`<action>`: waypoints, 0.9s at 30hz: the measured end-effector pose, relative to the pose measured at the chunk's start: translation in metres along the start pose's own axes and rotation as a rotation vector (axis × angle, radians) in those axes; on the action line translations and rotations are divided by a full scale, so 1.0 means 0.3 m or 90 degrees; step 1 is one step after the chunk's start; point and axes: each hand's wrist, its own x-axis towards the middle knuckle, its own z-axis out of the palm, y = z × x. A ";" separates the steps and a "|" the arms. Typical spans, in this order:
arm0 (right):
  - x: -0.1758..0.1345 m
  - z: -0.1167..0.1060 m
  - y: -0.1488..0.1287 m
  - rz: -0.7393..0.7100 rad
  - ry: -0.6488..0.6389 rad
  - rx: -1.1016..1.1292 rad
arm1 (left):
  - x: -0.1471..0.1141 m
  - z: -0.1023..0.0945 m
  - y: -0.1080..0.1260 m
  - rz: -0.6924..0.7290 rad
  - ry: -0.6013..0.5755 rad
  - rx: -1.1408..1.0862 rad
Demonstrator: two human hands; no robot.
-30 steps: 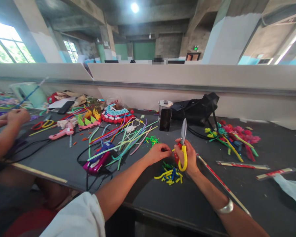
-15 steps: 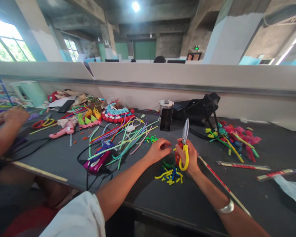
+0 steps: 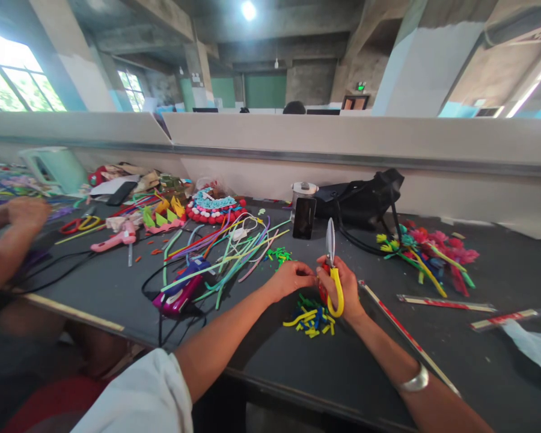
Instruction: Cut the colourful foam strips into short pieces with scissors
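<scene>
My right hand (image 3: pixel 348 288) is closed round a pair of scissors (image 3: pixel 336 288) with red and yellow handles, the blades pointing up and away from me. Close beside it, my left hand (image 3: pixel 293 279) has its thumb and fingers pinched together at the right hand's fingertips; what it pinches, if anything, is too small to make out. Below both hands lies a pile of short yellow, blue and green cut pieces (image 3: pixel 313 322), which look like pipe cleaner. Past my left hand is a smaller heap of green bits (image 3: pixel 280 255).
Long pipe cleaners (image 3: pixel 247 255), a purple device (image 3: pixel 183 291) with a black cord and a pink glue gun (image 3: pixel 117 236) lie left. A phone (image 3: pixel 303 218) leans upright ahead, near a black bag (image 3: pixel 365 198). Fuzzy flowers (image 3: pixel 437 252) lie right. Another person's hand (image 3: pixel 24 213) is at far left.
My left hand has moved right, its fingers now closed together at my right hand. The scissors have shifted slightly left, their blades now seen more edge-on.
</scene>
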 end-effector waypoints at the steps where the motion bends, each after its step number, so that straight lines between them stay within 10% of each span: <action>1: 0.000 0.000 -0.001 0.000 0.000 0.003 | 0.001 -0.001 -0.003 -0.014 -0.002 -0.026; 12: -0.005 0.002 -0.033 0.032 0.010 0.071 | 0.022 -0.036 0.009 -0.070 0.066 -0.399; 27: -0.020 0.014 -0.042 -0.006 -0.034 0.096 | 0.026 -0.044 -0.003 -0.019 0.150 -0.463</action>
